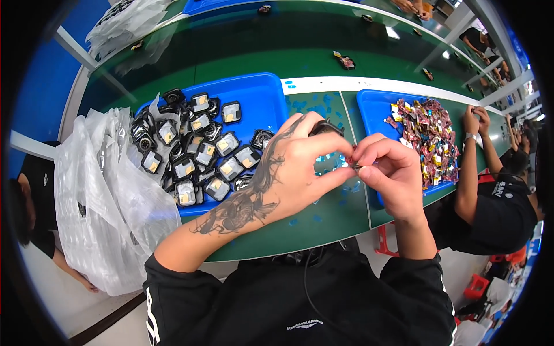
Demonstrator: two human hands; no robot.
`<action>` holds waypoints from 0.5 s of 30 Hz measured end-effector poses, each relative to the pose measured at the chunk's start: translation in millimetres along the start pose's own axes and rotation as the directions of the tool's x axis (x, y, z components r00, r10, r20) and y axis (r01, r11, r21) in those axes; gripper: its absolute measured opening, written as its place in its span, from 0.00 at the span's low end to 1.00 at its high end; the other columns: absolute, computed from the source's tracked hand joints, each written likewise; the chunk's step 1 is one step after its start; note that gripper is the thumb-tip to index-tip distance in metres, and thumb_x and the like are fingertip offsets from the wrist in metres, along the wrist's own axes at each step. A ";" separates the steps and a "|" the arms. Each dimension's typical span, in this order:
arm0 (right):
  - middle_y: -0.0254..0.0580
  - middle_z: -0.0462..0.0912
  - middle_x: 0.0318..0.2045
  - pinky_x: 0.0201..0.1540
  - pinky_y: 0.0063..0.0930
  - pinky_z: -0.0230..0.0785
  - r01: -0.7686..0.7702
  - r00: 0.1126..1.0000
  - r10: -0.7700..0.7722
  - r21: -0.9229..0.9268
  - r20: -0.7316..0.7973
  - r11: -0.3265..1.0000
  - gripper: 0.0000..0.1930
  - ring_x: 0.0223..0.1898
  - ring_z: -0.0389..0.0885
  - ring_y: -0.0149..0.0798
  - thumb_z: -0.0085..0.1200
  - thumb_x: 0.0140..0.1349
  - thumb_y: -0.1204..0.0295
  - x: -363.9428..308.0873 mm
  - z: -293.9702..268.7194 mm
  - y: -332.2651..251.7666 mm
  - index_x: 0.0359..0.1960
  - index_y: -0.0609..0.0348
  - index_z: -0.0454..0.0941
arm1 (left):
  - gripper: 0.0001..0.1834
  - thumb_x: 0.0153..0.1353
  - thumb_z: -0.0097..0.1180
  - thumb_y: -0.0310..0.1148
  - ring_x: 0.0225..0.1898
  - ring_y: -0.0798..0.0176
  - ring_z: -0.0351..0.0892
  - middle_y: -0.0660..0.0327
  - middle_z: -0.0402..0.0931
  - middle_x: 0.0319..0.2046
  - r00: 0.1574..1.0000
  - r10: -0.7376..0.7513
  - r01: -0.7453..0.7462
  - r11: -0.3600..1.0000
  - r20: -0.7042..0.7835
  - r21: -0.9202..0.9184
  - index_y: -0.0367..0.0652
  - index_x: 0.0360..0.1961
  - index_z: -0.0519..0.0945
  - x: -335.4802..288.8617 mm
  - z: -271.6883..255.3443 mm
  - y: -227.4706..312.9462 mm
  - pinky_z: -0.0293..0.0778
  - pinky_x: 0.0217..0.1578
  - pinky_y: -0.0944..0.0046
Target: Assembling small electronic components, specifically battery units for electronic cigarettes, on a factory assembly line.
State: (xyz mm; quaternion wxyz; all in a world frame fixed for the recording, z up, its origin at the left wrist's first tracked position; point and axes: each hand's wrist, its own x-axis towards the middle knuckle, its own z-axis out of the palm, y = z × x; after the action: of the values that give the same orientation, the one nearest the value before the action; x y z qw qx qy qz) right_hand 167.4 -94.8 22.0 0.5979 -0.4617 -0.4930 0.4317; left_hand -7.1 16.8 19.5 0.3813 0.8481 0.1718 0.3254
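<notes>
Left hand: the left hand (306, 151) is nearly closed, thumb and forefinger curved into a ring whose tips pinch a small dark reddish piece (354, 165).
Right hand: the right hand (393, 173) is also nearly closed, its thumb and forefinger on the same piece, with the other fingers curled in.
Small piece: between the fingertips of both hands, above the desk (271, 247); its exact shape is mostly hidden.
Black case: the black case (326, 128) shows just beyond the left forefinger; how it is gripped I cannot tell.
Left tray: to the left of the hands, a blue tray (264, 95) bears a heap of black cases (206, 154), many with pale square faces up.
Plastic sheets: farther left, clear plastic sheets (95, 179) hang beside and partly over that tray.
Right tray: right of the hands, another blue tray (369, 109) holds a pile of small red, yellow and white parts (433, 141).
Scraps: blue scraps (314, 106) lie around and beneath the hands.
Neighbour: a person in black (496, 207) sits to the right.
</notes>
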 end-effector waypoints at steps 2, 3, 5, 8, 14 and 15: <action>0.42 0.76 0.40 0.42 0.19 0.74 -0.002 1.000 0.003 0.039 -0.020 0.999 0.05 0.42 0.78 0.29 0.59 0.58 0.84 -1.1 1.4 0.9 0.36 0.66 0.80 | 0.11 0.46 0.70 0.29 0.39 0.54 0.75 0.58 0.77 0.33 0.998 0.058 -0.057 0.997 -0.012 0.042 0.45 0.33 0.85 -0.3 1.5 0.4 0.71 0.42 0.57; 0.42 0.76 0.40 0.42 0.19 0.74 -0.001 1.000 0.002 0.036 -0.019 0.999 0.05 0.42 0.78 0.29 0.59 0.58 0.84 -1.0 -0.9 2.3 0.36 0.66 0.80 | 0.11 0.46 0.70 0.29 0.39 0.54 0.75 0.58 0.77 0.33 0.998 0.059 -0.059 0.997 -0.014 0.042 0.45 0.33 0.85 -1.2 3.3 0.2 0.71 0.42 0.57; 0.42 0.77 0.39 0.38 0.19 0.73 0.019 1.000 -0.020 0.056 0.010 0.998 0.04 0.39 0.78 0.28 0.58 0.59 0.83 -2.7 -5.1 5.0 0.36 0.67 0.80 | 0.10 0.45 0.71 0.29 0.38 0.54 0.76 0.58 0.77 0.32 0.994 0.100 -0.101 0.995 -0.039 -0.019 0.44 0.31 0.86 -4.0 5.5 0.5 0.71 0.40 0.57; 0.42 0.79 0.38 0.36 0.18 0.71 -0.117 0.993 0.117 0.143 0.006 0.983 0.04 0.36 0.78 0.26 0.58 0.60 0.82 -4.8 -3.4 -5.2 0.36 0.68 0.79 | 0.08 0.45 0.71 0.27 0.36 0.54 0.76 0.58 0.77 0.32 0.992 0.115 -0.117 0.993 -0.052 -0.031 0.43 0.29 0.86 -4.0 4.9 0.9 0.71 0.39 0.58; 0.41 0.80 0.36 0.36 0.18 0.71 -0.253 0.967 0.251 0.099 0.035 0.962 0.04 0.33 0.78 0.25 0.58 0.61 0.80 -3.2 -10.0 -11.7 0.36 0.68 0.80 | 0.08 0.46 0.70 0.27 0.36 0.54 0.76 0.57 0.77 0.31 0.995 0.103 -0.103 0.994 0.005 -0.043 0.43 0.29 0.86 -4.5 4.6 0.1 0.71 0.39 0.58; 0.41 0.80 0.36 0.36 0.18 0.71 -0.250 0.968 0.248 0.098 0.028 0.963 0.04 0.33 0.78 0.25 0.58 0.61 0.80 -0.9 -11.0 -12.5 0.36 0.68 0.80 | 0.08 0.46 0.70 0.28 0.36 0.54 0.76 0.57 0.77 0.31 0.997 0.079 -0.077 0.995 0.027 -0.057 0.42 0.29 0.86 -4.5 4.9 -1.0 0.70 0.39 0.58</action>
State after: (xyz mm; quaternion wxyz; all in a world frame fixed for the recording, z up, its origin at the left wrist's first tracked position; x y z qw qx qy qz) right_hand 179.0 -99.5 33.1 0.5574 -0.4859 -0.4133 0.5314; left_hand -7.1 12.4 14.5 0.3942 0.8479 0.1237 0.3323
